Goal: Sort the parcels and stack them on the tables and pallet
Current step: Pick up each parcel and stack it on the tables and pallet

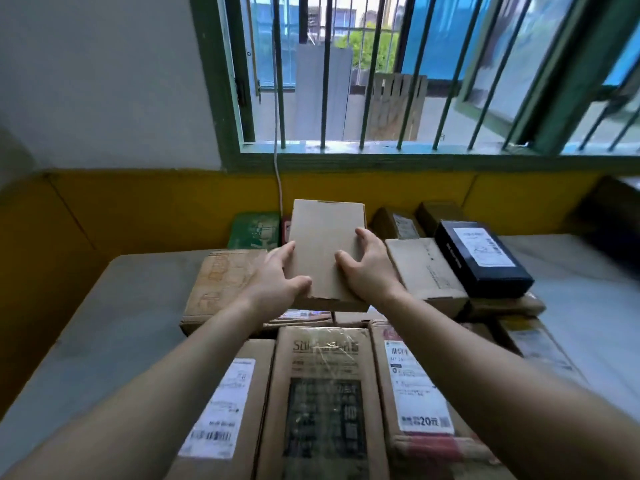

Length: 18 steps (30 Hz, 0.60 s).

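Held parcel: plain brown carton (327, 244), flaps closed, contents hidden; it is over the middle of the pile, toward the table's (114, 323) far edge, its near edge overhanging the parcels below.
Left hand: the left hand (277, 275) grips the carton's left side, thumb on top by the near-left corner, fingers along the side.
Right hand: the right hand (367, 268) grips the right side, thumb on top, fingers curled over the edge.
Near edge: three sealed parcels side by side: left labelled carton (225, 403), printed carton (322, 393), right labelled carton (419, 386).
Neighbours: large taped carton (221, 282) on the left; small brown carton (424, 271) just right, touching a black box (481, 261); green box (254, 230) at the far edge.
Open room: bare tabletop along the left edge and the right edge.
Far edge: it meets a yellow wall band (156, 209).
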Available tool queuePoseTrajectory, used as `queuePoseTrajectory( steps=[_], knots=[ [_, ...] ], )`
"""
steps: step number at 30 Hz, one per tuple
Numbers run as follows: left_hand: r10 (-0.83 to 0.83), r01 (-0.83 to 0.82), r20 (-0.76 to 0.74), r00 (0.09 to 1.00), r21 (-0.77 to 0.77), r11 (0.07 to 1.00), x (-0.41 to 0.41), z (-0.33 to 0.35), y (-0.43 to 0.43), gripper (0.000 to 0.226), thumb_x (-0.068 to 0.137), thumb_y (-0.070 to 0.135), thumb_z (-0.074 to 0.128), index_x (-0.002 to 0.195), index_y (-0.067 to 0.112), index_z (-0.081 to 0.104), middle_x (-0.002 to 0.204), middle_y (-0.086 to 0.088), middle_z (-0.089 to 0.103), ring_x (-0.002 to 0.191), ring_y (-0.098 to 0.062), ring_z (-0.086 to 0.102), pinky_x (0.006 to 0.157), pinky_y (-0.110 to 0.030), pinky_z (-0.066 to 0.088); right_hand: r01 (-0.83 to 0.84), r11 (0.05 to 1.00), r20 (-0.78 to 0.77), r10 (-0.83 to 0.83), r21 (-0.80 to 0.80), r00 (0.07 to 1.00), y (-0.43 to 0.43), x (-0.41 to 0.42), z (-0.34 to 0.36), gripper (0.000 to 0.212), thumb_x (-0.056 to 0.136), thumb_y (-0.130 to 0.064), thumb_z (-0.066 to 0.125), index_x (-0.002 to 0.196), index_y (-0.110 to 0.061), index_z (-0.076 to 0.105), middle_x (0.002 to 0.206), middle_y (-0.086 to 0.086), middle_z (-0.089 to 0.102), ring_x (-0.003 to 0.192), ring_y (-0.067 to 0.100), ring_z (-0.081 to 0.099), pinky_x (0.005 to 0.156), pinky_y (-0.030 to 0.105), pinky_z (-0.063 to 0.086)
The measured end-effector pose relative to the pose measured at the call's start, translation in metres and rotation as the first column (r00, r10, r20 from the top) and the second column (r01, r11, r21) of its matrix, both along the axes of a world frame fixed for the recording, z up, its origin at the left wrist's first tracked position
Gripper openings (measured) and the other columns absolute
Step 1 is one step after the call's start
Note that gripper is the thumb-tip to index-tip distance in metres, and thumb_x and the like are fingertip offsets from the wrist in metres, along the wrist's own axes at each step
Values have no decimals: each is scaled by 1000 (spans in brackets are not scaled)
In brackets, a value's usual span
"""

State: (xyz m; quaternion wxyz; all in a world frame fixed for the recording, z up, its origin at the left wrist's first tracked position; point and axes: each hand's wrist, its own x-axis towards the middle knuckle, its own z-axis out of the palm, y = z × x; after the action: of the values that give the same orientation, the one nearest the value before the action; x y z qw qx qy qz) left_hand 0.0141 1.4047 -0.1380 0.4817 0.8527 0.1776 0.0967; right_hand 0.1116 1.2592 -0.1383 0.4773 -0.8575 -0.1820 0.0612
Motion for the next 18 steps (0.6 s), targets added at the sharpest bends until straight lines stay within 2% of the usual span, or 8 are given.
queuePoseTrajectory(
  steps=[4, 7, 10, 12, 14, 18],
  knots=[
    [-114, 113, 29, 993, 22, 993, -6, 17, -48, 71, 87, 15, 66, 148, 13, 29, 145, -3, 39, 127, -18, 42, 102, -26, 38, 104, 994, 30, -103, -23, 994, -57, -24, 16, 63, 95, -33, 60, 150, -19, 31, 147, 5, 38, 132, 20, 41, 103, 31, 37],
    [-215, 212, 47, 975, 67, 975, -3, 31, -94, 70, 87, 17, 67, 147, 15, 31, 147, -3, 37, 129, -19, 41, 107, -36, 39, 202, 979, 53, -201, -19, 978, -111, -35, 30, 62, 96, -33, 59, 150, -20, 31, 146, 5, 36, 130, 20, 41, 95, 26, 34],
    [-311, 307, 57, 949, 81, 948, 8, 46, -148, 66, 90, 16, 64, 147, 20, 30, 148, 2, 33, 127, -17, 41, 95, -30, 49, 306, 952, 78, -305, -2, 949, -174, -39, 41, 61, 96, -35, 58, 150, -21, 32, 148, 7, 36, 129, 21, 43, 99, 26, 34],
    [-377, 366, 72, 923, 128, 922, 21, 55, -193, 66, 90, 17, 64, 146, 21, 31, 149, 1, 32, 127, -19, 42, 94, -31, 50, 377, 926, 82, -377, 11, 923, -222, -40, 47, 61, 96, -36, 59, 149, -23, 33, 147, 7, 38, 128, 23, 44, 103, 30, 35],
    [-446, 424, 76, 892, 200, 883, 34, 60, -247, 65, 90, 19, 64, 146, 20, 32, 148, 1, 33, 126, -17, 42, 99, -27, 44, 443, 896, 82, -443, 19, 893, -278, -42, 49, 61, 96, -36, 58, 149, -22, 33, 146, 8, 40, 128, 24, 45, 104, 32, 36],
    [-600, 573, 61, 798, 229, 787, 56, 59, -378, 65, 89, 19, 64, 146, 17, 34, 150, 1, 31, 128, -15, 40, 102, -19, 34, 578, 816, 52, -578, 9, 815, -411, -50, 51, 61, 97, -38, 56, 150, -23, 31, 148, 8, 36, 129, 24, 43, 105, 33, 37]
  ],
)
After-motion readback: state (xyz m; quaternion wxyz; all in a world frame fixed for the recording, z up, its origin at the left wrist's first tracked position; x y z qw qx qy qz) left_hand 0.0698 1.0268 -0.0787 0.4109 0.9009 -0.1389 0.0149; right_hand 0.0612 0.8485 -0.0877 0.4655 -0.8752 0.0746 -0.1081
